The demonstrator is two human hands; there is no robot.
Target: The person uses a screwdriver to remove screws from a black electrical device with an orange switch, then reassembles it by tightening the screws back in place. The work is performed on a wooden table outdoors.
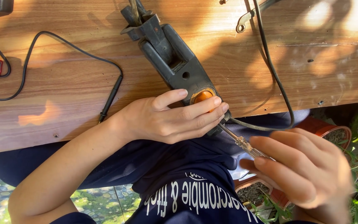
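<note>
Our left hand [170, 118] clamps the dark tool [175, 62] at the bench [63, 95] edge. Our right hand [307, 170] grips the screwdriver [245, 145], tip at the tool's end.

Black tool [171, 58], orange knob [203, 96]

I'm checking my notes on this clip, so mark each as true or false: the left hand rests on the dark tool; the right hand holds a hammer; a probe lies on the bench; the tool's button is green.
1. The left hand rests on the dark tool: true.
2. The right hand holds a hammer: false, it holds a screwdriver.
3. A black probe lies on the wooden bench: true.
4. The tool's button is green: false, it is orange.
</note>
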